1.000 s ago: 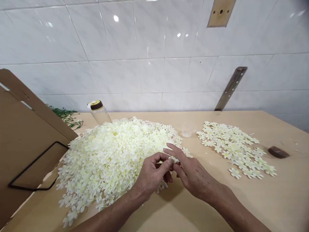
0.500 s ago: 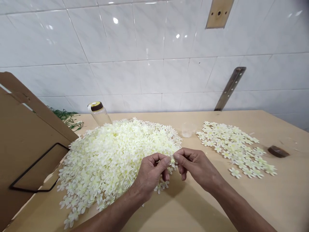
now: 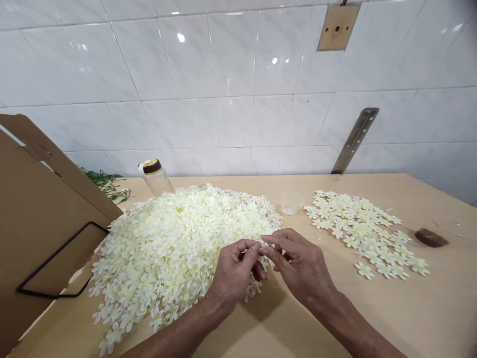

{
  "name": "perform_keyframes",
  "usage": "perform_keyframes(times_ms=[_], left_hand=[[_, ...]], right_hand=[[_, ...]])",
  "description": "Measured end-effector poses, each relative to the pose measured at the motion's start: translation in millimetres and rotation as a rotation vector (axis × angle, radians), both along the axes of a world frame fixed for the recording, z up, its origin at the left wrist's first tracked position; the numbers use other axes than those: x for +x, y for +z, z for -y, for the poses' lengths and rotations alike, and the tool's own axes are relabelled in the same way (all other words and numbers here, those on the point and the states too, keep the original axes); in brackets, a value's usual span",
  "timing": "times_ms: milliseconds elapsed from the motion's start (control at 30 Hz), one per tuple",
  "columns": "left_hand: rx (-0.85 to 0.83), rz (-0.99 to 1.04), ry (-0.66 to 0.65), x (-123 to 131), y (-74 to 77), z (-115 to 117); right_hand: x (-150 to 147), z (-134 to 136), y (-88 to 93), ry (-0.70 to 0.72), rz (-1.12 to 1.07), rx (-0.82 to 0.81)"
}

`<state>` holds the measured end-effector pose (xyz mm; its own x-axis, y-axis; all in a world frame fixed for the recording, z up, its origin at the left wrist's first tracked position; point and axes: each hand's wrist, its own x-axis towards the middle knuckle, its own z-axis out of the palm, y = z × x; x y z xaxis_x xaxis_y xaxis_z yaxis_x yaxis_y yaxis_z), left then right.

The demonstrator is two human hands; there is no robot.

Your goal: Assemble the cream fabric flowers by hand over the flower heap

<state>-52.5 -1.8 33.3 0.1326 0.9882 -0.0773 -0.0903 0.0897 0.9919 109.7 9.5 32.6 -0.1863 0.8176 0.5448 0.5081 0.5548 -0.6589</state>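
Observation:
My left hand is closed, with thumb and forefinger pinched at the right front of a big heap of white-and-yellow artificial flowers. The pinched artificial flower is now mostly hidden behind the fingers. My right hand meets it from the right, thumb and forefinger bent in and their tips touching the left fingertips. What lies between the right fingertips is hidden. Both hands are just above the table.
A smaller spread of flowers lies to the right, beside a dark brown object. Behind stand a clear bottle and a small clear cup. A cardboard box and green stems are at left. A tiled wall rises behind.
The hands have come closer together, and the right fingers now overlap the left fingertips. The small flower seen between them before is now covered. The view has tilted slightly up.

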Motion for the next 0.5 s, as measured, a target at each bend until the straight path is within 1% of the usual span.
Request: perform_keyframes(times_ms=[100, 267, 333, 400, 500], left_hand=[[-0.005, 0.04, -0.067, 1, 0.9, 2], [-0.039, 0.058, -0.104, 3, 2.7, 3], [-0.087, 0.124, -0.122, 3, 2.9, 2], [-0.144, 0.235, -0.134, 2, 1.9, 1], [-0.221, 0.362, -0.138, 0, -1.2, -3]], right_hand=[[2, -1, 2.3, 0.01, -0.025, -0.084], [2, 1, 6.2, 0.024, -0.004, -0.083], [1, 3, 7.3, 0.007, 0.006, -0.046], [0, 4, 8.6, 0.01, 0.019, 0.001], [1, 5, 11.2, 0.067, 0.068, 0.026]])
